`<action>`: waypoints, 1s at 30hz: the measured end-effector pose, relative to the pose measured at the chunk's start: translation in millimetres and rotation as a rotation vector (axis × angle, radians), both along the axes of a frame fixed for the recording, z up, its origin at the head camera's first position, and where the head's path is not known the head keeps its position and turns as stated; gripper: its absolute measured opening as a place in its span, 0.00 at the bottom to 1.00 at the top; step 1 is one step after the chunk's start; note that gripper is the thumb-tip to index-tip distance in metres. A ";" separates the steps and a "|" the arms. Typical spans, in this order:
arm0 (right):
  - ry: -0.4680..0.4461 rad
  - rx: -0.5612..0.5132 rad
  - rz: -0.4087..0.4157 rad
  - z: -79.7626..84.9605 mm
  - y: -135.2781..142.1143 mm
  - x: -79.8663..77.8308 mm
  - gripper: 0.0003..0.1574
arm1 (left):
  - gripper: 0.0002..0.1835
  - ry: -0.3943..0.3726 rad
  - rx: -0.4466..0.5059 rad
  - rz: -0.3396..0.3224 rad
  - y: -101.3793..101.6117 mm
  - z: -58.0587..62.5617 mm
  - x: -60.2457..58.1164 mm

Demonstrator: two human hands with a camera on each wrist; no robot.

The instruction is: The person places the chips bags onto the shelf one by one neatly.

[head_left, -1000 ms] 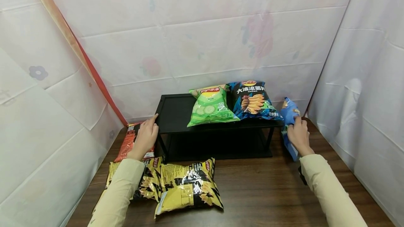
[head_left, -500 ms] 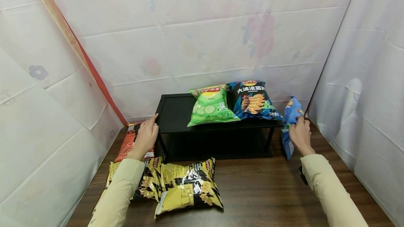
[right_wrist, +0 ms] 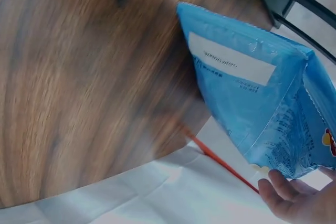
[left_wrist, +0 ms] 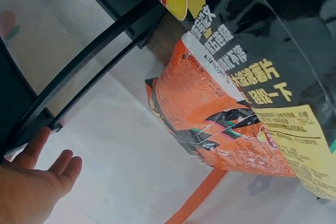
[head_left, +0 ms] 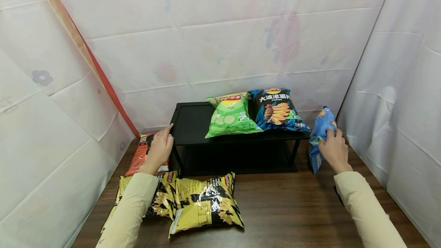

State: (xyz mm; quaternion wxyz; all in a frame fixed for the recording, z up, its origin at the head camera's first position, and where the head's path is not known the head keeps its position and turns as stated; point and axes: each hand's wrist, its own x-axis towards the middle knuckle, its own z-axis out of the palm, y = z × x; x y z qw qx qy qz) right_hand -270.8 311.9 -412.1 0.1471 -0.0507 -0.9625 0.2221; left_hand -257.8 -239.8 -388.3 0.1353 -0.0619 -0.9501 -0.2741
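At the right end of the black two-tier rack [head_left: 191,121], my right hand [head_left: 334,150] grips a blue chip bag [head_left: 321,127], which stands on edge beside the rack. In the right wrist view the bag's back [right_wrist: 236,72] faces the camera, and part of the hand [right_wrist: 296,198] is hidden by the bag. My left hand [head_left: 160,150] touches the rack's upper left edge with an extended index finger and holds nothing. On the upper shelf lie a green chip bag [head_left: 229,118] and a dark blue chip bag [head_left: 275,112], side by side.
A red-orange chip bag [head_left: 139,158] lies left of the rack, partly behind my left hand. Yellow-and-black chip bags [head_left: 210,204] lie on the wooden table [head_left: 282,206] in front, some under my left sleeve. White printed cloth [head_left: 220,49] encloses the back and sides.
My right hand has shifted to the right with the blue chip bag, whose top now leans further right, away from the rack. The left hand stays at the rack's edge.
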 end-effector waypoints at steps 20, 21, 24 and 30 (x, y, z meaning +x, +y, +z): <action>-0.125 0.161 0.005 -1.4 27.7 4.2 0.42 | 0.27 -0.013 -0.002 0.008 1.2 2.3 0.8; -0.132 0.174 0.011 -1.7 29.5 4.4 0.45 | 0.27 -0.013 -0.001 0.007 1.3 2.5 0.8; -0.145 0.197 0.025 -1.5 33.5 4.5 0.48 | 0.27 -0.010 0.002 0.006 1.2 2.6 0.7; -0.166 0.217 0.049 -0.8 42.3 6.7 0.47 | 0.27 -0.011 0.001 0.006 0.9 1.5 0.9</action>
